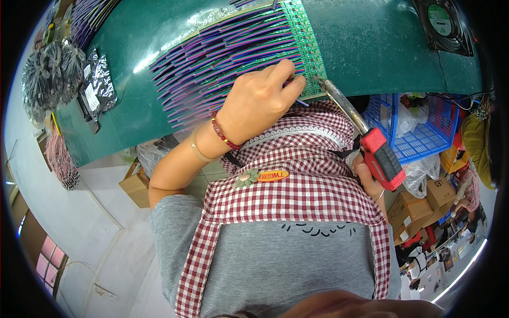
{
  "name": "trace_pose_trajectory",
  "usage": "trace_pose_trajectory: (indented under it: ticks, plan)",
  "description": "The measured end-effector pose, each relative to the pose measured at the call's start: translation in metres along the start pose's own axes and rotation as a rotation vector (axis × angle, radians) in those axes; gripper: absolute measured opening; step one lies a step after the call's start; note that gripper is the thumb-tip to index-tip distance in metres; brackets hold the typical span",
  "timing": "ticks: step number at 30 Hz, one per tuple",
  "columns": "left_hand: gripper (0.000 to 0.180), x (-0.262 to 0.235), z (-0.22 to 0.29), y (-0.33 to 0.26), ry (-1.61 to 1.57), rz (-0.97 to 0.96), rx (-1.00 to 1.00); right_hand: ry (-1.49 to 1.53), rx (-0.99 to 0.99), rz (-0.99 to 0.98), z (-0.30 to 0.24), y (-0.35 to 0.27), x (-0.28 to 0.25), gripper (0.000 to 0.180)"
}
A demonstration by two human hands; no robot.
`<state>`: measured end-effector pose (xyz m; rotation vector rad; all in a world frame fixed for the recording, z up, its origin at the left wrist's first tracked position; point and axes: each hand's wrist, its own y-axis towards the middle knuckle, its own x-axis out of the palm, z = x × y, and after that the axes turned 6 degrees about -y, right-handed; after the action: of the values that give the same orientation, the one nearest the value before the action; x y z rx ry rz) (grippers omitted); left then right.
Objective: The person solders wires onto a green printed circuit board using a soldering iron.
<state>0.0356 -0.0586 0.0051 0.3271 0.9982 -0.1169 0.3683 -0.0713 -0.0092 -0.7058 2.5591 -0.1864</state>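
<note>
My left hand [260, 95] is closed in a pinch at the near edge of the green circuit board panel [309, 45], with a thin purple-blue wire [288, 82] at its fingertips. Rows of such wires [212, 63] fan out leftward from the panel across the table. My right hand [367, 177], partly hidden, grips a soldering iron [383, 159] with a red and black handle and a long metal barrel. Its tip is at the near right edge of the panel, close to my left fingertips. Whether the tip touches a solder pad is too small to tell.
The green table [366, 47] ends just in front of my checked apron. A black fan [442, 24] lies at the far right. Dark bagged parts [50, 79] sit at the left. A blue plastic basket [419, 143] and cardboard boxes [411, 214] stand at the right below the table.
</note>
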Motion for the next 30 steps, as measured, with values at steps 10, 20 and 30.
trace_pose_trajectory:
  ticks: [10, 20, 30]
  plan:
    - [0.020, -0.001, 0.002, 0.002, -0.010, 0.021, 0.008, 0.041, -0.114, -0.170, 0.019, -0.001, -0.010, 0.046]
    - [0.019, -0.007, 0.011, -0.008, -0.156, -0.093, -0.189, -0.062, -0.192, 0.012, -0.029, 0.033, -0.005, 0.048]
    - [0.013, -0.010, 0.008, -0.003, -0.010, 0.308, -0.077, 0.207, -0.282, 0.333, -0.031, 0.034, 0.016, 0.031]
